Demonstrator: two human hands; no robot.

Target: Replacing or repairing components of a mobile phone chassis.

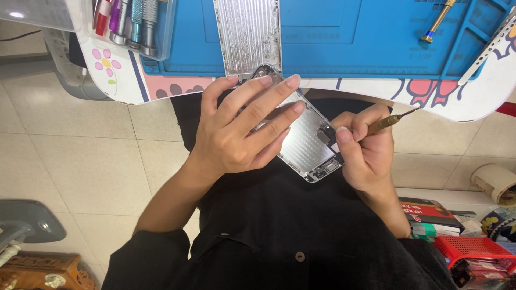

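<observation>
My left hand holds an opened silver phone housing above my lap, fingers spread across its upper half. My right hand grips a slim brass screwdriver near its tip; the handle points up to the right. The thumb of that hand presses near the housing's right edge, where small dark parts sit. The screwdriver's tip is hidden behind my fingers.
A blue work mat lies on a cartoon-printed table ahead. On it are a ribbed metal plate and another brass screwdriver. A clear holder of tools stands at left. A red basket and boxes sit at lower right.
</observation>
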